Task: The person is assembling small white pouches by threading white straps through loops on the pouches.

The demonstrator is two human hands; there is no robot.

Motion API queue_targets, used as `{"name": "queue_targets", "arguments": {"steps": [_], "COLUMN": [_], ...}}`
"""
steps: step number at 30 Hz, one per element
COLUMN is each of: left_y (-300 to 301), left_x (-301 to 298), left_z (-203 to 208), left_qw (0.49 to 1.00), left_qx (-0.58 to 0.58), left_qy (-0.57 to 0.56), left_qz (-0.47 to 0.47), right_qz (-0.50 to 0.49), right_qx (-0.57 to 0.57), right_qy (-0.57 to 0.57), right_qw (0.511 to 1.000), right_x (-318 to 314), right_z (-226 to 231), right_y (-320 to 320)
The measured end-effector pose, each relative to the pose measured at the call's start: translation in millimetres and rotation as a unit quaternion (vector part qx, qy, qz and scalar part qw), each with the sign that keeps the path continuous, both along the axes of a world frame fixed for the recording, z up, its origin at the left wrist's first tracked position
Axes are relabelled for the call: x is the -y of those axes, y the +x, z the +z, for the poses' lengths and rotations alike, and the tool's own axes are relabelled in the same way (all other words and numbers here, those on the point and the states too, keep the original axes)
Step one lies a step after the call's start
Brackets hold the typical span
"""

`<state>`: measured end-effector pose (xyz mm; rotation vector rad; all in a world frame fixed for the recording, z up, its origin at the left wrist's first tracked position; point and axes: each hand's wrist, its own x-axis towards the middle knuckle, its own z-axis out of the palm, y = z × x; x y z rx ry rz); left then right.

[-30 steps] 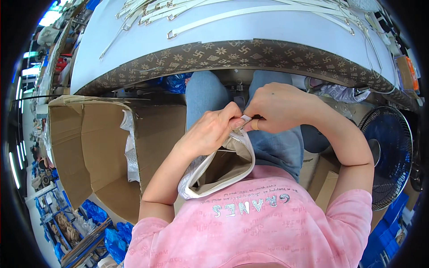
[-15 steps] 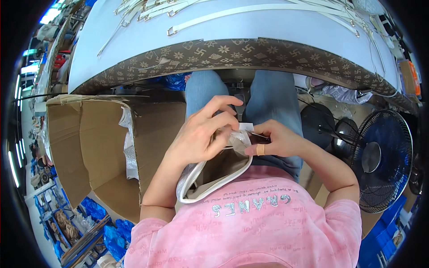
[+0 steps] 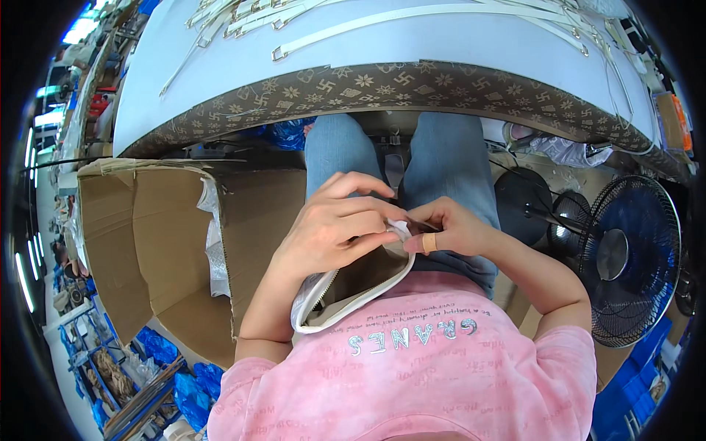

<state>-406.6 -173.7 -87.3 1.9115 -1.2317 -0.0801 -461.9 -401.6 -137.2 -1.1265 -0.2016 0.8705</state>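
A white zippered pouch (image 3: 315, 326) lies in my lap against my shirt, its mouth open and its beige lining showing. My right hand (image 3: 448, 231) grips the pouch's edge at its right end, the thumb, with a tan bandage, pressing on the lining. A narrow dark brown piece (image 3: 422, 225) shows beside those fingers; its kind is unclear. Over the far side of the pouch, my left hand (image 3: 331, 224) has its thumb and fingertips brought together at a small white tag (image 3: 398, 224). The left fingers partly hide the pouch's far rim.
A table (image 3: 412, 45) stands ahead, with several white buckled straps (image 3: 353, 34) on it and a patterned brown cloth edge (image 3: 331, 88). An open cardboard box (image 3: 173, 235) is at my left. A black fan (image 3: 625, 257) stands close to my right elbow.
The white tag, upright above the pouch's edge before, now sits lower and is mostly covered by my left fingertips. My left fingers have come down and closer together; my right hand holds its place.
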Motion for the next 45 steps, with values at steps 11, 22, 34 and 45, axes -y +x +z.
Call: {"name": "queue_targets", "arguments": {"steps": [11, 22, 34, 45], "left_y": [-13, -7, -10, -4], "left_x": [-2, 7, 3, -9], "left_z": [4, 14, 5, 24], "left_qw": [0.987, 0.983, 0.984, 0.954], "left_qx": [-0.058, -0.032, -0.098, -0.161], "left_qy": [0.046, 0.151, 0.097, 0.042], "left_qz": [0.141, 0.102, 0.113, 0.25], "right_qz": [-0.069, 0.013, 0.061, -0.028], "right_qx": [-0.03, 0.229, 0.612, 0.41], "right_qy": [-0.024, -0.18, -0.449, -0.378], "right_qw": [0.997, 0.957, 0.648, 0.829], "right_x": [-4, 5, 9, -17], "right_z": [-3, 11, 61, 53], "right_y": [-16, -5, 20, 4]}}
